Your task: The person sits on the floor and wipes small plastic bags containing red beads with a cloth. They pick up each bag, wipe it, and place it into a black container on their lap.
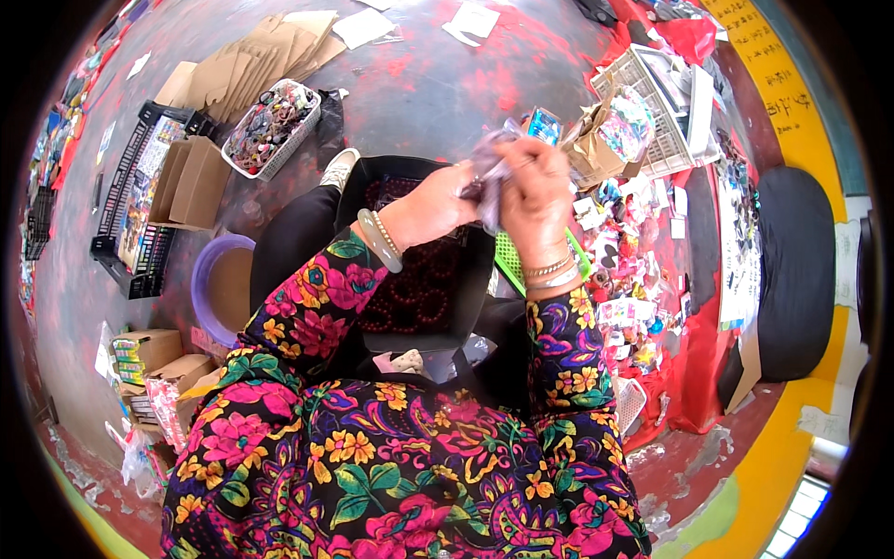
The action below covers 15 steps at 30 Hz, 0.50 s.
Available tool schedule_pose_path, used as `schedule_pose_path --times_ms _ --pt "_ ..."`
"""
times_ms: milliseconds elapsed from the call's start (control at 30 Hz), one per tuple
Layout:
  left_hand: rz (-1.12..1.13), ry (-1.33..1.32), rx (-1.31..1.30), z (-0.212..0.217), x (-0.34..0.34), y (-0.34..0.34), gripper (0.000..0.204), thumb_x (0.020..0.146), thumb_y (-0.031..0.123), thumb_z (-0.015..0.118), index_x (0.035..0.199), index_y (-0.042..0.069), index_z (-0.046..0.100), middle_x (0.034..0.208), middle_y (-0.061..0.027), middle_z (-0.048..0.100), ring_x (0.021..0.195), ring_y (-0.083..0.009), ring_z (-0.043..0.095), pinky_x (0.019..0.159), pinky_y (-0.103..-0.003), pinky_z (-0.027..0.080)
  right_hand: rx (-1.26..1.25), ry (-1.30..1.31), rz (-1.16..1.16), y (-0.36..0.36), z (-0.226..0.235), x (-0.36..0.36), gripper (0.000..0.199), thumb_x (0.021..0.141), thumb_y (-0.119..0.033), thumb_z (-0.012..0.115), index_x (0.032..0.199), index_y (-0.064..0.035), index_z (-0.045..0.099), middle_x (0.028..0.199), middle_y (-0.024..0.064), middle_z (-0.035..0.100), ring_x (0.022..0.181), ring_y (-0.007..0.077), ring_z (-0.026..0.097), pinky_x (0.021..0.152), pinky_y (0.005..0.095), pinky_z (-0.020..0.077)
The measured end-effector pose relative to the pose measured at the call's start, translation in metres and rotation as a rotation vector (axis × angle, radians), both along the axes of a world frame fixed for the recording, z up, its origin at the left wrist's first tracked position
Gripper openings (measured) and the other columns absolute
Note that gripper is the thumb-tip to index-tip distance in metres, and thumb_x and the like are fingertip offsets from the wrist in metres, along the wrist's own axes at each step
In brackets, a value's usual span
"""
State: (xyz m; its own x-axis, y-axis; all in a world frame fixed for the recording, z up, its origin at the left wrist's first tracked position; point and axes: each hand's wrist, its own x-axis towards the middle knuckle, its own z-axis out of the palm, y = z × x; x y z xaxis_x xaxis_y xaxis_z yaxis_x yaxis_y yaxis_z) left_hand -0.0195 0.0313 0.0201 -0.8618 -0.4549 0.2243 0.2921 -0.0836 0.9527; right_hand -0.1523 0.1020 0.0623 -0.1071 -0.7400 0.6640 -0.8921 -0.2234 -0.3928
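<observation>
Both of my hands are raised above the far right part of a black tub (372, 177) at my lap. My left hand (430, 207) is closed on a small purplish, filmy bag (490, 166). Opposite it, my right hand (537, 186) grips the same bag, with its fingers blurred by motion. Something dark red shows by the left fingertips, too smeared to name. Dark red bead strings (410, 298) lie in loops inside the tub, beneath my left wrist. My right forearm partly covers a bright green basket (510, 261).
A white basket of small items (273, 129), an open cardboard box (189, 183), a black crate (140, 214) and a purple basin (222, 289) stand at left. Flattened cardboard (247, 70) lies beyond. Small goods (633, 252) cover the right side, near a white crate (652, 112) and black stool (796, 270).
</observation>
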Motion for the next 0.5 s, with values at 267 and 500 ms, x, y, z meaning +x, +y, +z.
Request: schedule_pose_path --times_ms 267,500 --pt "-0.060 0.096 0.546 0.009 0.005 -0.002 0.047 0.079 -0.008 0.053 0.125 -0.003 0.043 0.111 -0.0073 0.055 0.099 -0.0141 0.055 0.086 -0.027 0.043 -0.160 -1.358 -0.063 0.017 -0.001 -0.095 0.028 0.091 -0.018 0.051 0.114 -0.0016 0.055 0.102 0.0084 0.061 0.091 0.0190 0.059 0.081 0.0322 0.0480" --pt "-0.060 0.218 0.761 0.004 0.007 -0.008 0.035 0.087 0.000 0.049 0.122 -0.002 0.047 0.104 -0.0072 0.059 0.098 -0.0168 0.057 0.086 -0.030 0.045 -0.169 -1.543 0.271 0.029 0.020 -0.074 0.047 0.091 -0.032 0.047 0.128 -0.0032 0.042 0.121 0.0111 0.051 0.111 0.0257 0.049 0.096 0.0398 0.0377"
